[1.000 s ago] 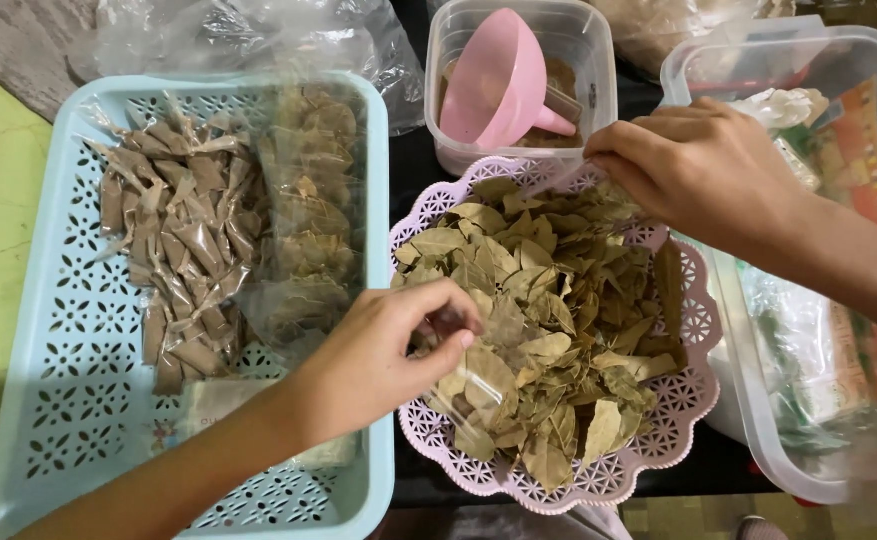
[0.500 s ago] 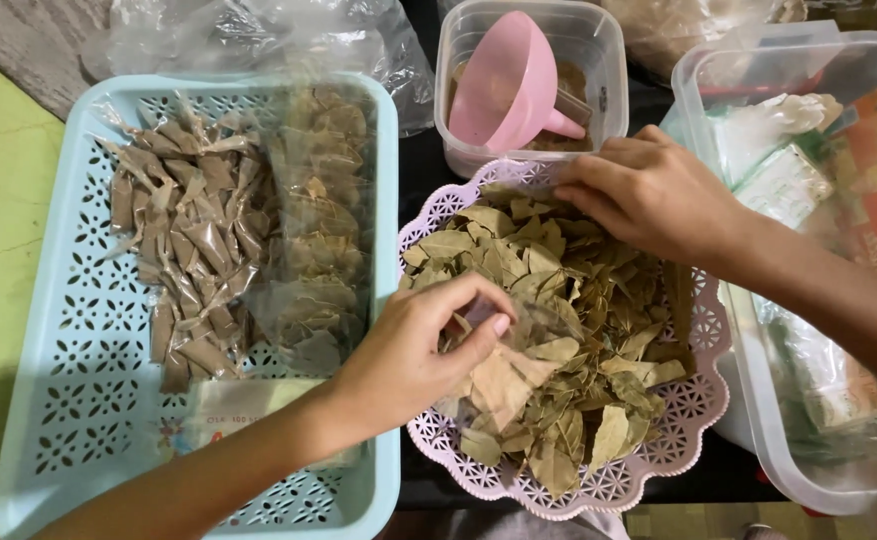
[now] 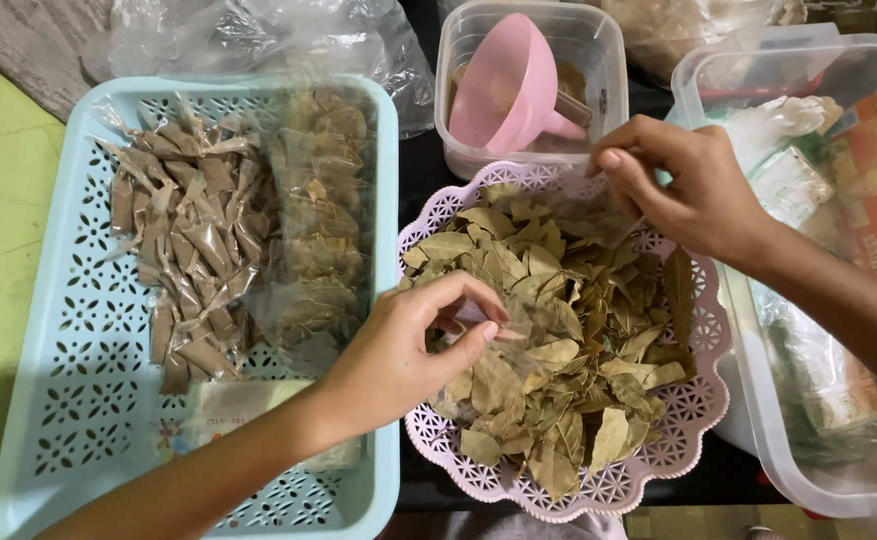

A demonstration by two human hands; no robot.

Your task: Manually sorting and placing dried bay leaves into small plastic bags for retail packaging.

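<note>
Dry olive-green bay leaves [image 3: 558,340], curled and brittle-looking, fill the pink lattice basket [image 3: 693,405] in front of me. My left hand [image 3: 398,355] pinches a few leaves over the heap's near side. My right hand [image 3: 683,190] holds a thin clear plastic bag [image 3: 623,225] at the basket's far rim.

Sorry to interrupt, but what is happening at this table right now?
A person is working over a pink lacy basket heaped with dried leaves. The left hand pinches into the pile near its middle, while the right hand holds what looks like a thin clear bag at the far rim. To the left, a pale blue tray holds small filled packets and bagged leaves.
</note>
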